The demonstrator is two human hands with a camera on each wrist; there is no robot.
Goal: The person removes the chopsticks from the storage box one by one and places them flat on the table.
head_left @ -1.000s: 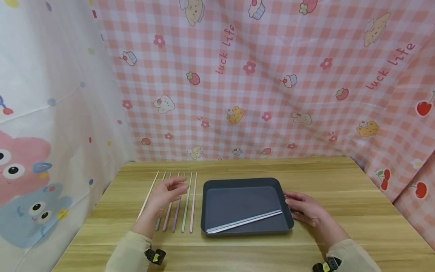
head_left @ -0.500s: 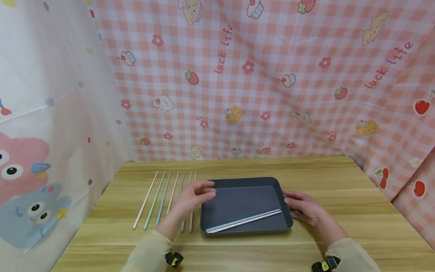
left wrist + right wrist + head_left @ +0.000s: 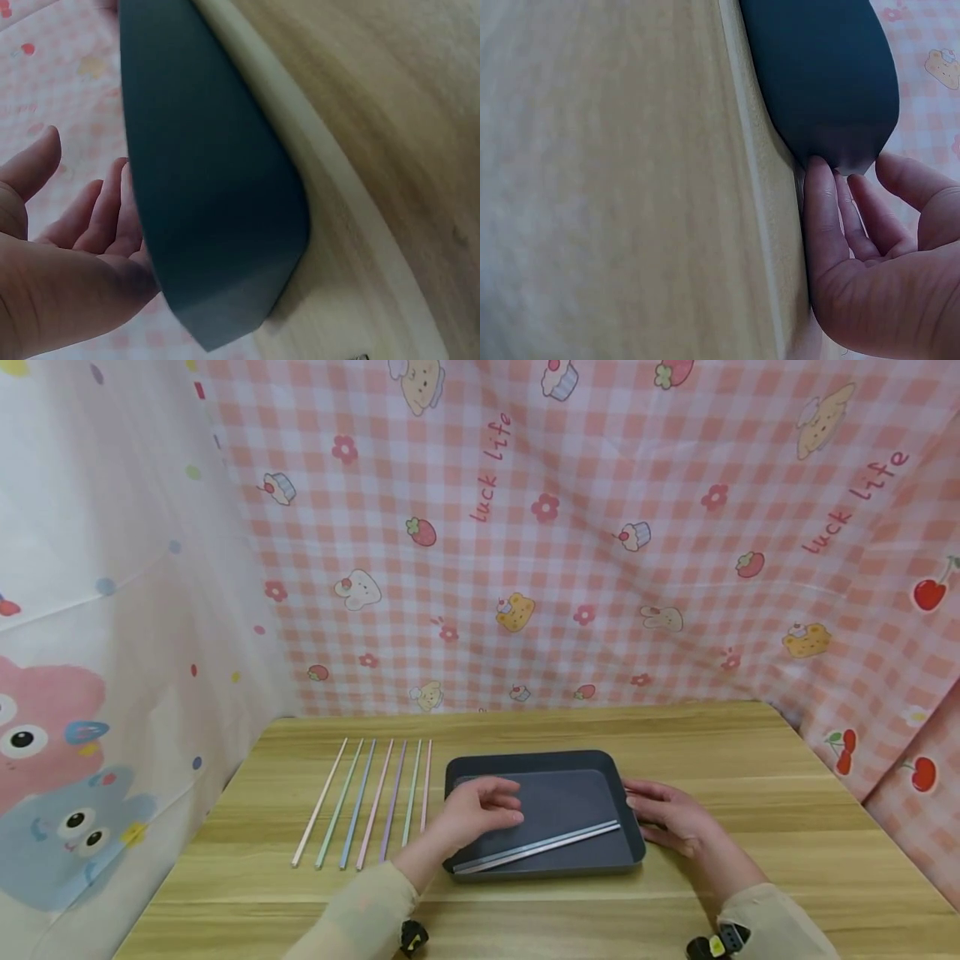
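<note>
My left hand (image 3: pixel 474 814) hovers over the left part of a dark grey rectangular tray (image 3: pixel 562 793), fingers loosely bent and holding nothing. In the left wrist view, the hand (image 3: pixel 82 255) shows thumb and fingers apart beside the tray's side wall (image 3: pixel 210 165). Two pale blue, shiny chopsticks (image 3: pixel 555 842) lie slanted inside the tray near its front. Against the tray's right end rests my right hand (image 3: pixel 671 818). The right wrist view shows its fairly straight fingers (image 3: pixel 825 217) touching the low side of the wall, the thumb at the rim.
Left of the tray, several pastel chopsticks lie side by side on the wooden table (image 3: pixel 225 877), among them a blue one (image 3: pixel 359 803) and a purple one (image 3: pixel 394 800). A pink checked curtain (image 3: pixel 465 568) hangs behind, a white one (image 3: pixel 150 610) at the left.
My left hand has moved right from above the row of chopsticks to over the tray, uncovering most of the row. The right hand stays at the tray's right end.
</note>
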